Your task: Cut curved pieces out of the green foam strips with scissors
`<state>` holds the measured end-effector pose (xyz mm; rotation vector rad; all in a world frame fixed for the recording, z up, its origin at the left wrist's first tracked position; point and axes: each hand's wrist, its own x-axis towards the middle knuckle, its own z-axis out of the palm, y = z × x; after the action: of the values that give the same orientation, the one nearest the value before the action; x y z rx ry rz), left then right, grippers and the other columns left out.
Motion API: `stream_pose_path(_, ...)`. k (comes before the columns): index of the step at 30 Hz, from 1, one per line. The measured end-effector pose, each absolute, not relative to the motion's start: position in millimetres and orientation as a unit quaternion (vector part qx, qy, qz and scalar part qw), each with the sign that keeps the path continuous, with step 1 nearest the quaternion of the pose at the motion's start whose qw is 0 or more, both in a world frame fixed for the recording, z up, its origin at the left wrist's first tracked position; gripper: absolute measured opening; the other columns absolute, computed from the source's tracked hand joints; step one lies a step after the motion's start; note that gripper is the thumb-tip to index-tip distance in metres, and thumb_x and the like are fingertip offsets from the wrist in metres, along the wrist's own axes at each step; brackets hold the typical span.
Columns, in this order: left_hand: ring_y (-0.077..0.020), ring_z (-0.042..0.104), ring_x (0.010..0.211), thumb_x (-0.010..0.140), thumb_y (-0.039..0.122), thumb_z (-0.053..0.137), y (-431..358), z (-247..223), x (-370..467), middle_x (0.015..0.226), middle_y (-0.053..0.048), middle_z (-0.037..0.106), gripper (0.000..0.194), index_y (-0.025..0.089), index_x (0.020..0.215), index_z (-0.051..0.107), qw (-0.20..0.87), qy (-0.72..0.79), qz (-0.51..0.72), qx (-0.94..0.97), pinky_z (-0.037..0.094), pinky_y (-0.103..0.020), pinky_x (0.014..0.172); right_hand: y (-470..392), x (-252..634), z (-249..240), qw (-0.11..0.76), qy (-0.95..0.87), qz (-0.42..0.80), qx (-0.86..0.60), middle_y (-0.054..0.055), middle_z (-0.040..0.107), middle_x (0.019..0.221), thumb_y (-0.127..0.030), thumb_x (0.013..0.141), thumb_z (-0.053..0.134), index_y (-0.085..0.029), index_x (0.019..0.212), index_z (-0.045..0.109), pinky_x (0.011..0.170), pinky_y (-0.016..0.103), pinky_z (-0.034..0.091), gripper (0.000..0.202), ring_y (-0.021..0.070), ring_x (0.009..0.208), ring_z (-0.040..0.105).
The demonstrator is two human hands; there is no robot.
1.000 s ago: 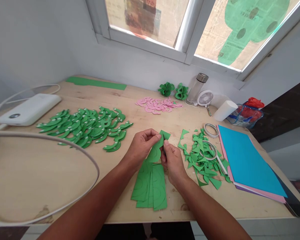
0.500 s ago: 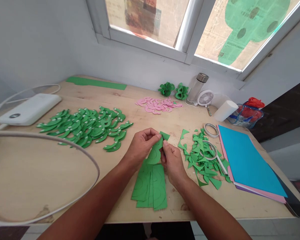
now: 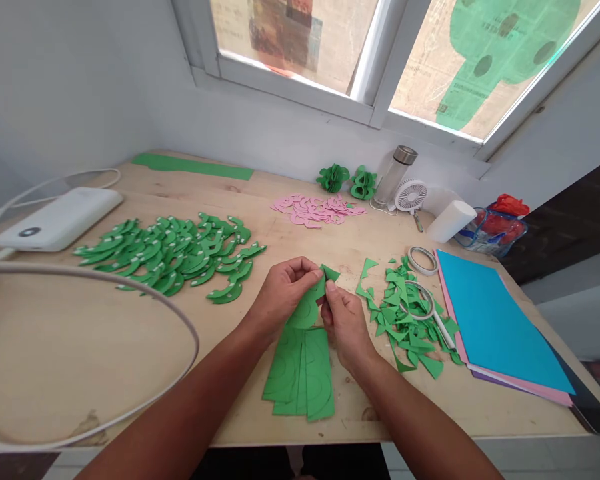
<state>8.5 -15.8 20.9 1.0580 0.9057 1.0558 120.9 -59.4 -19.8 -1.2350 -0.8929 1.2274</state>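
My left hand (image 3: 289, 288) is closed, its thumb and fingers pinching a green paper piece (image 3: 303, 313) with a curved outline. Close beside it, my right hand (image 3: 346, 319) is closed at the paper's right edge. A thin dark blade shows along the cut there, from scissors mostly hidden by my fingers. A small green flap sticks up above my fingertips. Below the hands lie several green paper strips (image 3: 320, 380) with curved lines drawn on them, overlapping on the wooden table (image 3: 180, 373).
Left stands a pile of green paper arcs (image 3: 175, 253) with white tabs, near a white power bank (image 3: 60, 219) and a looping cable (image 3: 196, 340). Green scraps (image 3: 415, 343), a magnifying glass (image 3: 443, 330), a tape roll (image 3: 423, 261) and blue sheets (image 3: 500, 320) lie right. Pink cutouts (image 3: 315, 211) lie behind.
The green paper piece has turned slightly, its lower part shifting left. The small flap at the top leans further to the right. Both hands stay nearly in place.
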Motion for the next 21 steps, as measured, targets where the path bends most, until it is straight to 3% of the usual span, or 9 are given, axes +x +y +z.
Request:
stream_pose_path(16, -0.0114, 0.049, 0.055, 0.066, 0.029, 0.070, -14.5, 21.1, 7.4, 0.058, 0.003, 0.055, 0.017, 0.017, 0.061, 0.059, 0.638, 0.395, 0.451, 0.482, 0.039, -0.024, 0.055, -60.6, 120.1, -15.3, 0.555, -0.370, 0.519, -0.534, -0.008, 0.034, 0.038, -0.062, 0.078, 0.060, -0.018, 0.059, 0.053, 0.037, 0.022, 0.015, 0.048, 0.0065, 0.036, 0.023)
stream_pose_path(21, -0.0114, 0.049, 0.056, 0.066, 0.029, 0.069, -13.9, 22.6, 6.2, 0.057, 0.003, 0.056, 0.017, 0.017, 0.059, 0.059, 0.642, 0.392, 0.435, 0.494, 0.040, -0.024, 0.057, -60.4, 121.1, -12.7, 0.549, -0.380, 0.513, -0.540, -0.008, 0.033, 0.038, -0.061, 0.077, 0.060, -0.020, 0.050, 0.045, 0.037, 0.022, 0.015, 0.052, 0.0064, 0.036, 0.024)
